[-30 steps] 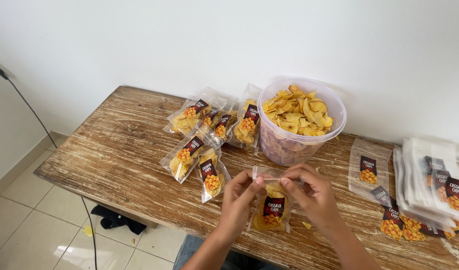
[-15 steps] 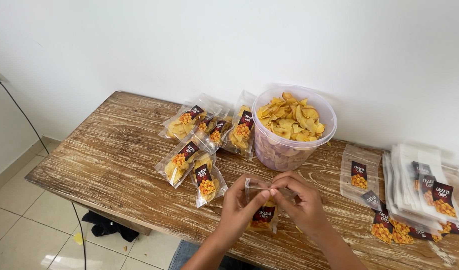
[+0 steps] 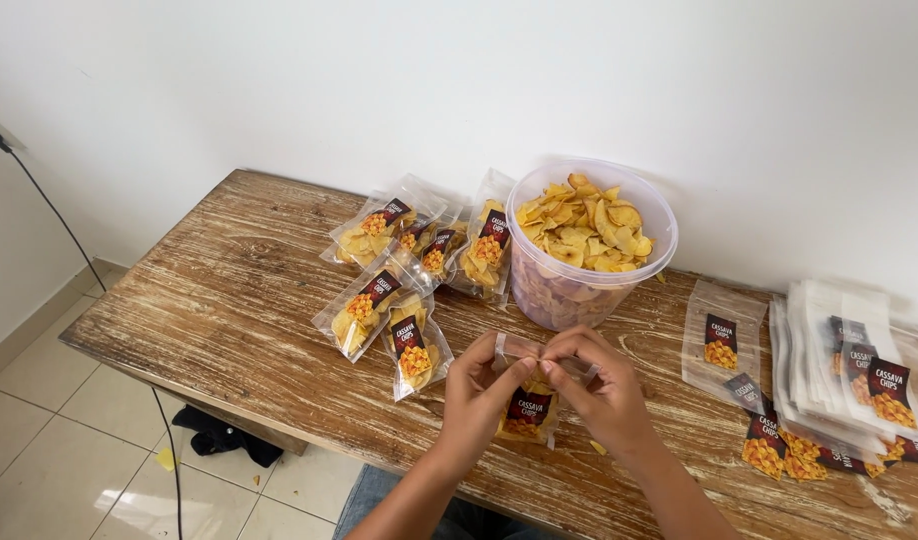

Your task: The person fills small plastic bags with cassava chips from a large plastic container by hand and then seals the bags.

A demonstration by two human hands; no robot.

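chip pouch (image 3: 527, 408) pinched at its top edge between left hand (image 3: 477, 392) and right hand (image 3: 604, 390), fingertips pressing as if sealing | filled pouches (image 3: 399, 335) left of grip | chip tub (image 3: 589, 240) just behind | empty pouches (image 3: 849, 375) right, on wooden table (image 3: 209, 300)

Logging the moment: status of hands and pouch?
Left hand, right hand pinching top of clear chip-filled pouch. Pouch on wooden table. Nothing in the way.

Pouch (image 3: 528, 408) top hidden by hands (image 3: 544, 390); empty pouch stack (image 3: 859, 385) cut off right.
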